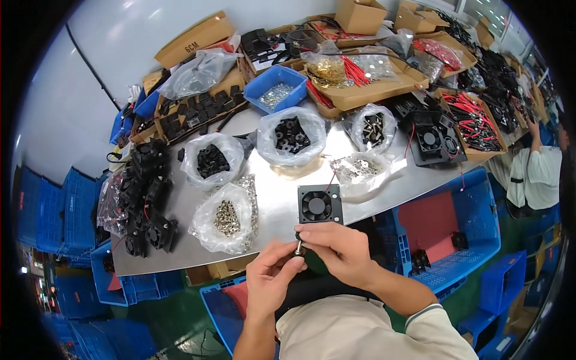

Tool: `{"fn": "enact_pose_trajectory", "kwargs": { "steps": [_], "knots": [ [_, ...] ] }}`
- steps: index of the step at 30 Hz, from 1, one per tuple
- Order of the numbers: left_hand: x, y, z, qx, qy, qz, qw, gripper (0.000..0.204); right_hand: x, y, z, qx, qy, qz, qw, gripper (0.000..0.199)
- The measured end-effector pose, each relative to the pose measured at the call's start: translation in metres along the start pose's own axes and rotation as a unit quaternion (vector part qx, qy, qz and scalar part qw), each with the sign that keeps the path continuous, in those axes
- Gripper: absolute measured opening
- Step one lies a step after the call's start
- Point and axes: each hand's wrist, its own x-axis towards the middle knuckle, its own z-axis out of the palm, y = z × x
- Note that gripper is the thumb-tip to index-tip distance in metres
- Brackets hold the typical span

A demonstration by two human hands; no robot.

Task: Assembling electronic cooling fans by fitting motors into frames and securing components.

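My left hand [270, 277] and my right hand [336, 247] meet just below the metal table's [276, 198] near edge, both pinching a small metal screw with a black part [298, 245] between the fingertips. A square black cooling fan [320, 204] with a red wire lies flat on the table right above my hands. An open clear bag of metal washers or nuts [227, 217] sits to the left of the fan, and another clear bag of silver hardware [359, 170] lies to its upper right.
Bags of black parts [212, 161] [291, 135] and a stack of black fans [147, 198] occupy the table's left and middle. A blue bin of screws [276, 89] and cardboard boxes stand behind. Blue crates [456, 222] sit below the table; another person [537, 171] is at the right.
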Motion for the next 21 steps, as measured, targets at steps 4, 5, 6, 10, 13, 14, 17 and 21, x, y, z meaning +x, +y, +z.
{"fn": "enact_pose_trajectory", "kwargs": {
  "steps": [4, 5, 6, 10, 13, 14, 17, 21],
  "knots": [
    [-0.003, 0.001, 0.000, 0.023, -0.003, -0.024, 0.999, 0.027, -0.010, 0.001, 0.002, -0.051, 0.020, -0.050, 0.997, 0.024],
    [-0.004, 0.000, 0.000, 0.023, -0.004, -0.027, 0.999, 0.027, -0.011, 0.001, 0.003, -0.049, 0.022, -0.050, 0.997, 0.025],
    [-0.005, 0.000, -0.001, 0.017, -0.009, -0.021, 1.000, 0.027, -0.013, 0.000, 0.005, -0.024, 0.025, -0.031, 0.999, 0.023],
    [-0.002, -0.007, 0.000, -0.036, -0.026, 0.000, 0.999, 0.027, -0.022, -0.006, 0.021, 0.220, 0.150, 0.130, 0.955, 0.018],
    [0.004, -0.016, 0.002, -0.205, -0.030, -0.012, 0.978, 0.026, -0.009, -0.002, 0.019, 0.504, 0.194, 0.213, 0.814, 0.014],
    [0.008, -0.020, 0.000, -0.212, -0.041, 0.000, 0.976, 0.026, -0.007, -0.002, 0.019, 0.504, 0.194, 0.211, 0.815, 0.014],
    [0.009, -0.019, 0.009, -0.187, 0.016, -0.015, 0.982, 0.026, -0.007, 0.001, 0.016, 0.507, 0.195, 0.220, 0.810, 0.017],
    [0.008, -0.026, 0.002, -0.121, -0.004, -0.042, 0.992, 0.028, -0.010, 0.007, 0.005, 0.364, 0.134, 0.224, 0.894, 0.023]
  ]
}}
